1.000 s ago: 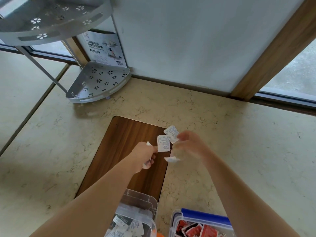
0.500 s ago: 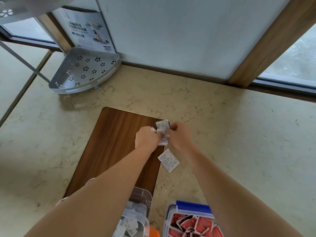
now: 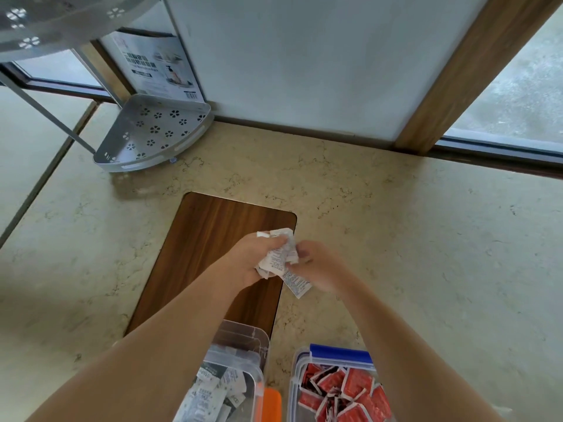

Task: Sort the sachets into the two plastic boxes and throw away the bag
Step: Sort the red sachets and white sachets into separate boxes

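My left hand (image 3: 254,260) is closed around a bunch of white sachets (image 3: 278,252) over the right edge of the wooden board (image 3: 210,239). My right hand (image 3: 316,266) is beside it, fingers pinching one white sachet (image 3: 297,283) that hangs down toward the counter. At the bottom stand two plastic boxes: a clear box with an orange clip (image 3: 243,345) holding white sachets, and a box with a blue clip (image 3: 341,354) holding red sachets. No bag is in view.
A grey metal corner rack (image 3: 152,132) stands at the back left, with a printed card (image 3: 158,65) leaning behind it. A white wall panel and wooden window frame (image 3: 457,74) close off the back. The counter is beige marble (image 3: 426,254).
A white sachet fell onto the counter edge half a second ago; my right hand has now taken hold of it. Both hands have moved slightly nearer me, and the left holds a fuller bunch.
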